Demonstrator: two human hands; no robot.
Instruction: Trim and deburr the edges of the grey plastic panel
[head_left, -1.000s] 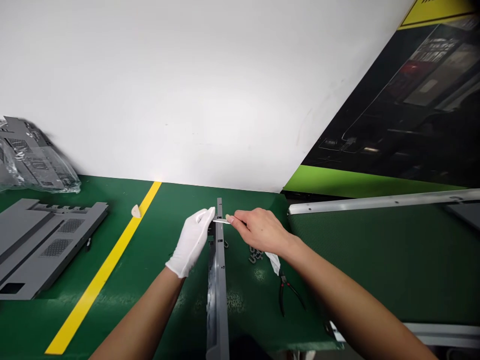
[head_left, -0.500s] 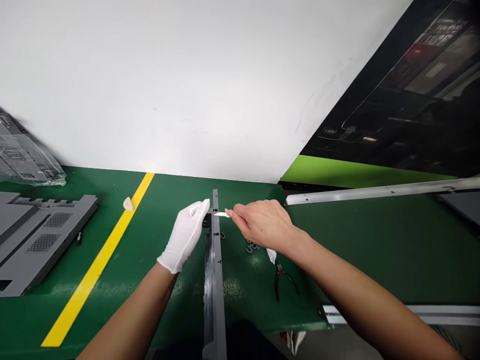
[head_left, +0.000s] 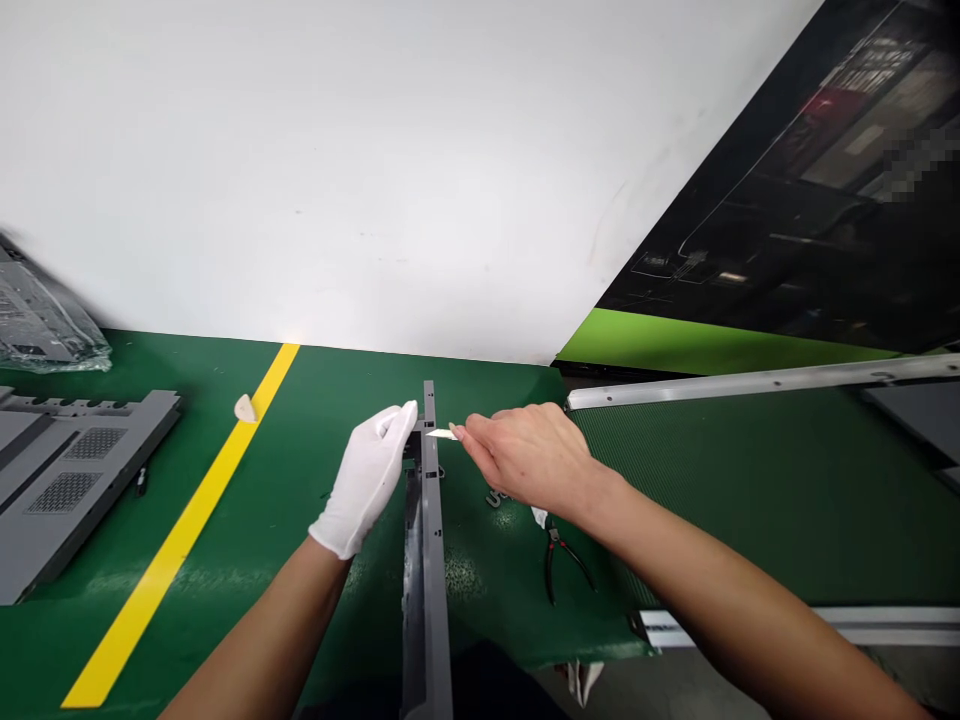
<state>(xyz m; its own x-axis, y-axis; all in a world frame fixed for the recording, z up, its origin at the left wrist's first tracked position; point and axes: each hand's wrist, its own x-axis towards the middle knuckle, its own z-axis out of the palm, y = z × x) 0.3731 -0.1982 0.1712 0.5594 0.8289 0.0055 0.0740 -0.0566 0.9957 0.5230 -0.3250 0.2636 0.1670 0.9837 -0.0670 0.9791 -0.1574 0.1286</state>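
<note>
A long grey plastic panel [head_left: 434, 545] stands on its narrow edge, running away from me across the green mat. On its left side my left hand [head_left: 367, 475], in a white glove, grips it near the far end with the fingers closed. My bare right hand [head_left: 529, 450] is closed around a small knife, whose pale pointed blade [head_left: 440, 434] faces left at the panel's edge. Whether the tip touches the panel I cannot tell. The knife's handle is hidden in my fist. Small grey hook-shaped pieces [head_left: 495, 497] lie below my right hand.
Black-and-red cutting pliers [head_left: 555, 545] rest near my right forearm. A conveyor belt [head_left: 712, 480] with metal rails lies at right. Left of the yellow tape [head_left: 180, 535] sits another grey panel [head_left: 90, 480], with a plastic-wrapped part [head_left: 49, 310] behind. A pale wedge-shaped piece [head_left: 245, 408] touches the tape.
The view has shifted slightly, so the things on the mat sit a little further left. Both hands keep their grips, and the blade stays beside the panel with a slightly different tilt.
</note>
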